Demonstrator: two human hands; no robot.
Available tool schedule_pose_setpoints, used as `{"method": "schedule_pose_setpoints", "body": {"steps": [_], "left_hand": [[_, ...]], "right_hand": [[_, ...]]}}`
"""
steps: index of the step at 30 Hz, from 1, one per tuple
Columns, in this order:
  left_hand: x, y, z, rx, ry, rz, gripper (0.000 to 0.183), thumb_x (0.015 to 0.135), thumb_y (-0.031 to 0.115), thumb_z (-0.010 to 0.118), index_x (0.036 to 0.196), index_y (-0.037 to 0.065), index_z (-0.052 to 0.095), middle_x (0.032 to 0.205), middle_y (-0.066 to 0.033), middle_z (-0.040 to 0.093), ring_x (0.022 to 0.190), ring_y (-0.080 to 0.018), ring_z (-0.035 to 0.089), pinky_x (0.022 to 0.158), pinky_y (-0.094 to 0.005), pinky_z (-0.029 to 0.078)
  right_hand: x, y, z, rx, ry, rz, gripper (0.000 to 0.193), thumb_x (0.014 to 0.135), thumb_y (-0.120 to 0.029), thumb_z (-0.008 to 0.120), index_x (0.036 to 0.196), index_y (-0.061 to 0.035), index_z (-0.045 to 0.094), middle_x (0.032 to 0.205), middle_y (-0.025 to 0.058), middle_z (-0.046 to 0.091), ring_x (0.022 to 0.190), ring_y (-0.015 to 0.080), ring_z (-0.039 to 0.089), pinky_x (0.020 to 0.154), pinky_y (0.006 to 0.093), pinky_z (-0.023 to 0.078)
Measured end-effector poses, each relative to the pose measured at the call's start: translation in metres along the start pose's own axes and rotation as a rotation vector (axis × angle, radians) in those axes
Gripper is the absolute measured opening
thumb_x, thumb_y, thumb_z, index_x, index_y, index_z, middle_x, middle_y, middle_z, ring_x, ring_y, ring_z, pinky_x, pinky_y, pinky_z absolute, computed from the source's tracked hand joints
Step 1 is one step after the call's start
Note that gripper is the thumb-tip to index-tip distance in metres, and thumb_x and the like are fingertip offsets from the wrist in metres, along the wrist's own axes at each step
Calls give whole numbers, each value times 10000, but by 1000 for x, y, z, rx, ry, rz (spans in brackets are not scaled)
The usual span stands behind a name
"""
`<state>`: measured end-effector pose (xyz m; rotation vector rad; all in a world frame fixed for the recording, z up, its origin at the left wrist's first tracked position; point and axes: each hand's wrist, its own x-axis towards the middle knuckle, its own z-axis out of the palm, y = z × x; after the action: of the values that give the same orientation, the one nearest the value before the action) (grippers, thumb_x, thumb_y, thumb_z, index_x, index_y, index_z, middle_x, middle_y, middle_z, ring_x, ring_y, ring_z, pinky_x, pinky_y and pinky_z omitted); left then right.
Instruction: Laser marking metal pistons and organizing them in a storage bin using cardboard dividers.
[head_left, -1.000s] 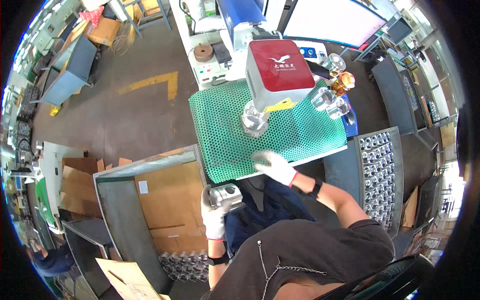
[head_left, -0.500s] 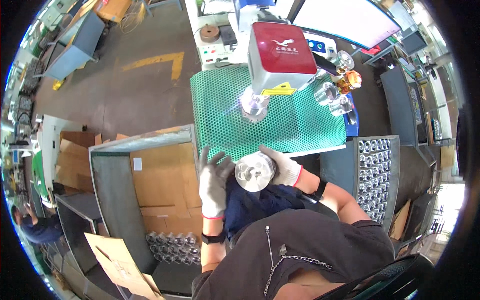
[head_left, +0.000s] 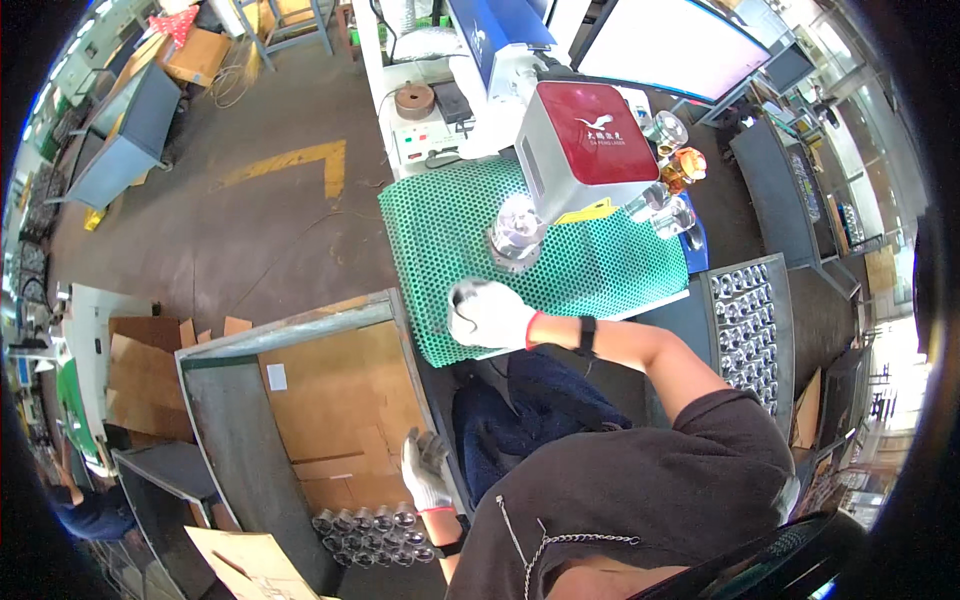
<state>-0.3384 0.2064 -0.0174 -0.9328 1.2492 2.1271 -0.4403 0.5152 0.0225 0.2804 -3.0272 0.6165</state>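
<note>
My right hand (head_left: 500, 318), in a white glove, reaches over the near left part of the green mat (head_left: 610, 265). Its fingers curl round a shiny metal piston (head_left: 464, 294), mostly covered by the glove. Farther back, another bright piston (head_left: 518, 222) sits on a round fixture beside the red-topped machine head (head_left: 597, 135). My gloved left hand (head_left: 427, 472) is low at the right side of the grey-framed crate (head_left: 300, 325), with its grey-palmed fingers apart and nothing seen in them. Close to it, several pistons (head_left: 365, 533) stand in rows inside the crate.
A tray of metal parts (head_left: 745, 325) stands on the right. Clear cups (head_left: 672, 217) and an orange object (head_left: 686, 168) are at the mat's far right corner. A cardboard flap (head_left: 245, 565) sticks up at lower left. Another person (head_left: 95, 512) is at far left.
My hands have separated. The right one has carried the piston left and forward over the mat, while the left has dropped back beside the crate. The view has shifted a little.
</note>
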Motion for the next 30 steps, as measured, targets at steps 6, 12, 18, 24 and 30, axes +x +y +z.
{"method": "schedule_pose_setpoints", "body": {"steps": [6, 12, 18, 24, 30], "left_hand": [[-5, 12, 13, 4, -17, 62, 484, 955, 345, 540, 1309, 21, 481, 1041, -141, 596, 951, -274, 612, 812, -392, 545], [13, 17, 23, 124, -3, 77, 459, 952, 336, 535, 1302, 41, 504, 1042, -130, 593, 940, -266, 600, 833, -402, 522], [48, 14, 59, 208, -168, -31, 483, 936, 356, 552, 1316, 64, 493, 1066, -116, 606, 917, -251, 603, 797, -385, 509], [61, 14, 131, 378, -276, -80, 485, 933, 357, 564, 1308, 56, 500, 1042, -102, 618, 923, -232, 605, 764, -373, 521], [60, 5, 211, 535, -446, -87, 413, 942, 305, 564, 1256, 39, 523, 998, -79, 608, 871, -200, 614, 756, -319, 505]], "right_hand": [[110, 68, 17, -440, 17, 145, 148, 792, -143, 562, 871, -73, 665, 822, 140, 622, 838, 303, 614, 743, 426, 495], [113, 66, -4, -623, 329, 225, 301, 837, -156, 500, 1099, -67, 619, 1101, 184, 590, 1068, 331, 553, 945, 467, 416], [-35, 28, -1, -21, -55, -102, 229, 737, -236, 606, 893, -68, 609, 901, 129, 618, 925, 295, 607, 790, 444, 476], [-173, 171, -70, -118, 383, 615, 187, 689, -171, 605, 821, -61, 680, 757, 160, 645, 744, 346, 636, 658, 468, 508], [-194, 324, -160, -526, -168, 693, 217, 726, -216, 656, 869, -57, 688, 914, 140, 671, 837, 313, 644, 724, 423, 518]]}}
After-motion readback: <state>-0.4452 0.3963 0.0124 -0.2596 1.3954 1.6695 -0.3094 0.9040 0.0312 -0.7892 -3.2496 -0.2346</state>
